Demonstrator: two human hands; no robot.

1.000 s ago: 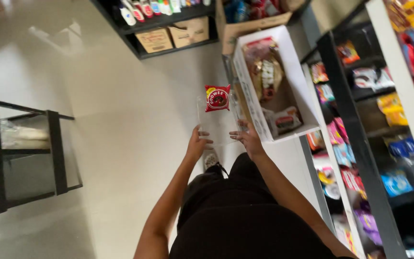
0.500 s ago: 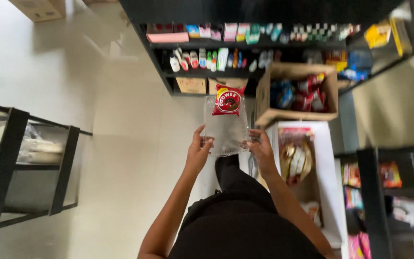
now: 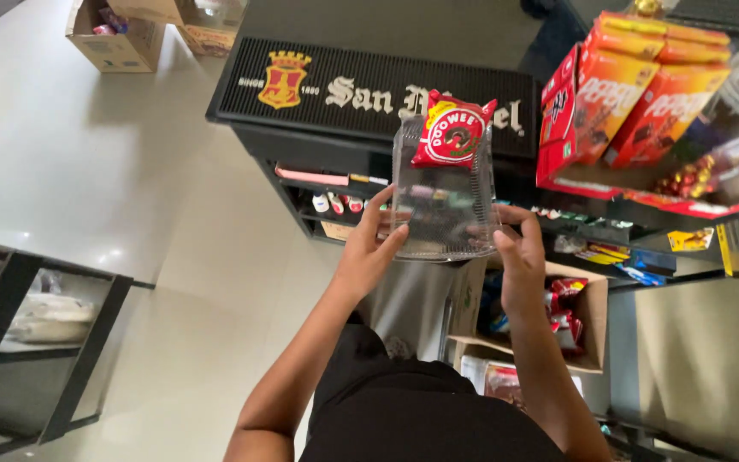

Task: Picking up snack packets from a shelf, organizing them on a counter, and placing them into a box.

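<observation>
At the centre of the frame, the left hand [image 3: 368, 252] and right hand [image 3: 519, 257] each clamp a side of a clear tub [image 3: 444, 201]. A red snack pack [image 3: 452, 133] sits in its top end. Behind it lies a black mat [image 3: 301, 81] on a dark counter [image 3: 438, 30]; orange boxes [image 3: 635, 85] stand upper right.

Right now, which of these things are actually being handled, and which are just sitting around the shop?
In hand:
- clear plastic container, held between left hand and right hand
- red snack packet at its far end

Lying about:
- orange boxes on the shelf
- black counter mat
- cardboard box of packets below
- black rack at left
</observation>
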